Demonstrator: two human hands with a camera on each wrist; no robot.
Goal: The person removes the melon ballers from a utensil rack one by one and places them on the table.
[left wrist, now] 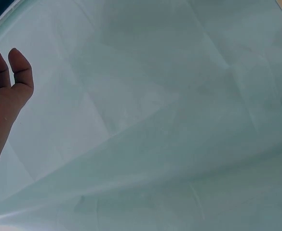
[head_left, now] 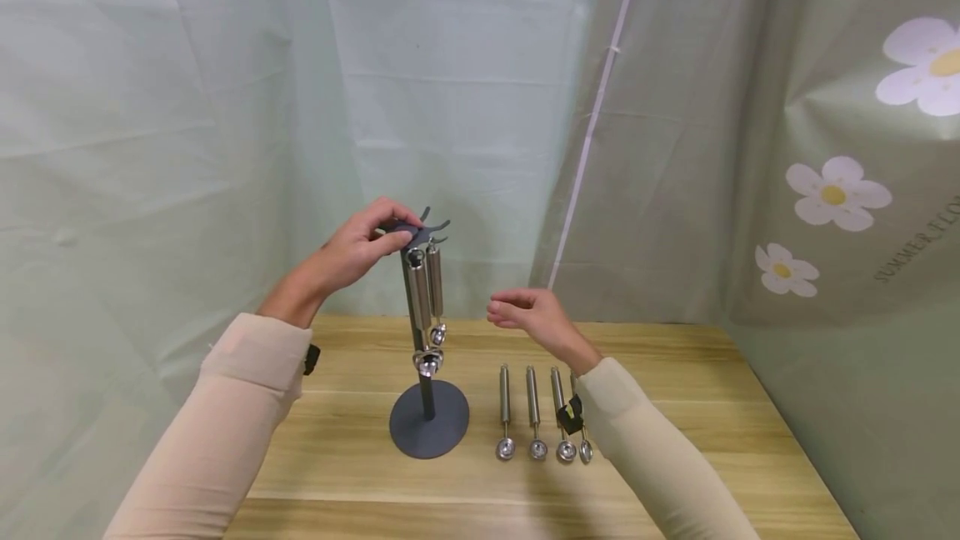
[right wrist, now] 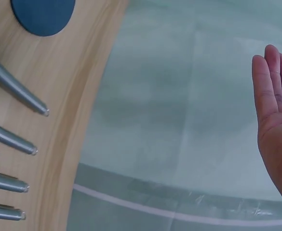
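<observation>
Lettering "SUMMER FLO…" on flowered cloth (head_left: 847, 215); left hand (head_left: 360, 252) at stand top (head_left: 417, 233).

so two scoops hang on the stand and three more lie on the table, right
Not quite: four scoops lie on the table, not three, as the head view shows. Two scoops do hang on the stand, whose top the left hand touches.

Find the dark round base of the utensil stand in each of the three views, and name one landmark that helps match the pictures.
Head view: the round base sits on the wooden table, low and left of centre, beside four loose scoops.
Left wrist view: not in it; only a hand edge and pale cloth.
Right wrist view: the base is at the top left corner, cut by the frame.
Shared landmark: the scoop handles lying beside it.
</observation>
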